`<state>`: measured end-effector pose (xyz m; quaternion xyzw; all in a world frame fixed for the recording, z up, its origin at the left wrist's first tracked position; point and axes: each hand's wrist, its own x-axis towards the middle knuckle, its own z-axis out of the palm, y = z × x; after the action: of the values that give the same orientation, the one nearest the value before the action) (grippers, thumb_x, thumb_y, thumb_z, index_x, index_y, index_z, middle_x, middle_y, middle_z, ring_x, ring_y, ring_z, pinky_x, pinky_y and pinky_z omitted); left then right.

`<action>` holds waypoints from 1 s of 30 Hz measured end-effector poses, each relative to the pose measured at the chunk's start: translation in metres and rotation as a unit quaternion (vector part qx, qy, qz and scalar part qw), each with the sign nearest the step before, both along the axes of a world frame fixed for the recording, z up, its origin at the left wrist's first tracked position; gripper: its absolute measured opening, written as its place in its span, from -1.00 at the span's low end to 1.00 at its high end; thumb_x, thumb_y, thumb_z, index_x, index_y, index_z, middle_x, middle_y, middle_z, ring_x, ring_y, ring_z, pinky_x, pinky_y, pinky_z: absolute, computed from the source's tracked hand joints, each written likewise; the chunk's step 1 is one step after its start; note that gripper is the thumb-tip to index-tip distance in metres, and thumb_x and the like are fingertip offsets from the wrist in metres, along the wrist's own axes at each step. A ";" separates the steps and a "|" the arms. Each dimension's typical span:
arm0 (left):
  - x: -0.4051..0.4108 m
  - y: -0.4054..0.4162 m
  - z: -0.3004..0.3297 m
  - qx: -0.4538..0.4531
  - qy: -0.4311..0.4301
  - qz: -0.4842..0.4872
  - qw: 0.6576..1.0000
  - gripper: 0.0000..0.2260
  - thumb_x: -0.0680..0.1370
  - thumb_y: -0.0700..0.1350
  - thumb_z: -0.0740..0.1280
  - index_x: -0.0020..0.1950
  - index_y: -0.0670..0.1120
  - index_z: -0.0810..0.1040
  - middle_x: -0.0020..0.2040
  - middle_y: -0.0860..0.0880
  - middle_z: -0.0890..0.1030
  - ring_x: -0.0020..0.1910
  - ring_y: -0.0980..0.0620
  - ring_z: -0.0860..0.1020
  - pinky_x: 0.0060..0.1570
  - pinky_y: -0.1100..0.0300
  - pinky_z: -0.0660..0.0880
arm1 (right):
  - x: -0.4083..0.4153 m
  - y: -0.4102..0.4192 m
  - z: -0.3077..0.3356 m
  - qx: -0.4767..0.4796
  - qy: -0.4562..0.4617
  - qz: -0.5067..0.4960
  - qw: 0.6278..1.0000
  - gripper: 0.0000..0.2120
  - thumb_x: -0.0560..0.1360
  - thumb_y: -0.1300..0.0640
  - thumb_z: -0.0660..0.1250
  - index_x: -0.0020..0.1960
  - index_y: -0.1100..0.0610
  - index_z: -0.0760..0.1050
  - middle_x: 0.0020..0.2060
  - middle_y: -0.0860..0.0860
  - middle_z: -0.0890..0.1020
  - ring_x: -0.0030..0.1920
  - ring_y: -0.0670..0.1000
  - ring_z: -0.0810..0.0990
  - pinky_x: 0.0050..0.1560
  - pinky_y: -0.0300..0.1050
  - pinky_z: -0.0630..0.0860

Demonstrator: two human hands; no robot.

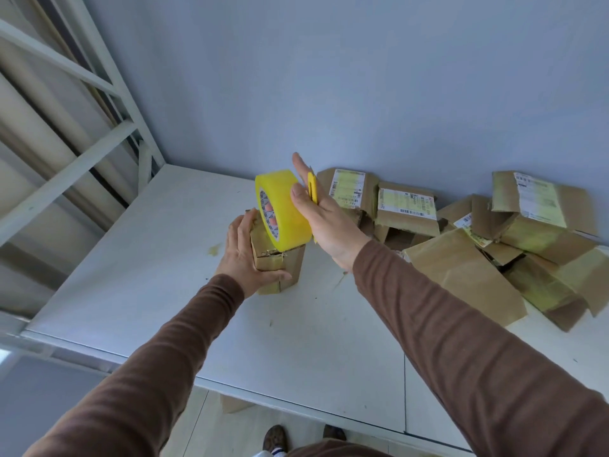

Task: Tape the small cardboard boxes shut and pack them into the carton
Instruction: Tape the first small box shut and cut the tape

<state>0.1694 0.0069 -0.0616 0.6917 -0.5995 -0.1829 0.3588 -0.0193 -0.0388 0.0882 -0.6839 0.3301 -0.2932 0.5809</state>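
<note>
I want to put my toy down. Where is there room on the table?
The white table is bare left of the small box the left hand holds, and along the near edge. The far right is crowded with a cardboard pile.

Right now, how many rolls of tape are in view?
1. The yellow tape roll is held up by the right hand, just above the small cardboard box that the left hand steadies on the table. The box pile could hide others.
</note>
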 end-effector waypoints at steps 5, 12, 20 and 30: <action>-0.008 0.005 0.003 -0.001 0.023 0.033 0.999 0.11 0.23 0.09 0.66 0.61 0.07 0.06 0.50 0.03 0.27 0.47 -0.05 0.33 0.42 -0.09 0.39 | -0.003 0.022 -0.006 0.043 -0.035 -0.015 0.998 -0.46 0.72 0.08 0.13 0.65 0.05 0.07 0.23 -0.11 0.59 0.01 -0.36 0.63 0.12 -0.38 0.53; -0.007 -0.007 0.031 0.048 0.139 0.074 0.986 -0.04 0.23 0.25 0.56 0.50 0.30 0.09 0.45 0.01 0.39 0.30 -0.10 0.51 0.31 -0.09 0.50 | -0.039 0.088 -0.025 0.073 0.009 -0.031 0.997 -0.53 0.69 -0.07 0.20 0.58 -0.09 0.29 0.24 -0.15 0.62 0.29 -0.15 0.58 0.42 -0.13 0.43; -0.030 -0.016 0.041 0.265 0.342 0.108 0.895 -0.23 0.21 0.15 0.51 0.34 0.15 0.23 0.15 -0.11 0.64 0.10 -0.17 0.64 -0.17 -0.15 0.67 | -0.054 0.054 -0.016 0.153 -0.038 -0.024 0.987 -0.41 0.53 -0.08 0.33 0.54 -0.06 0.34 -0.09 0.22 0.72 -0.06 0.13 0.70 0.10 -0.02 0.65; -0.007 -0.038 0.023 0.096 0.034 0.128 0.987 -0.37 0.56 -0.08 0.35 0.60 0.09 0.22 0.65 0.05 0.12 0.65 -0.02 -0.06 0.60 -0.06 -0.01 | -0.037 0.044 -0.040 0.094 0.051 -0.003 0.994 -0.48 0.62 -0.14 0.19 0.54 -0.05 0.31 0.42 -0.16 0.50 0.38 -0.27 0.46 0.40 -0.35 0.35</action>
<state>0.1624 -0.0310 -0.0391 0.7871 -0.4736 -0.2154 0.3312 -0.0563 0.0056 0.0484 -0.6391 0.3879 -0.2272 0.6240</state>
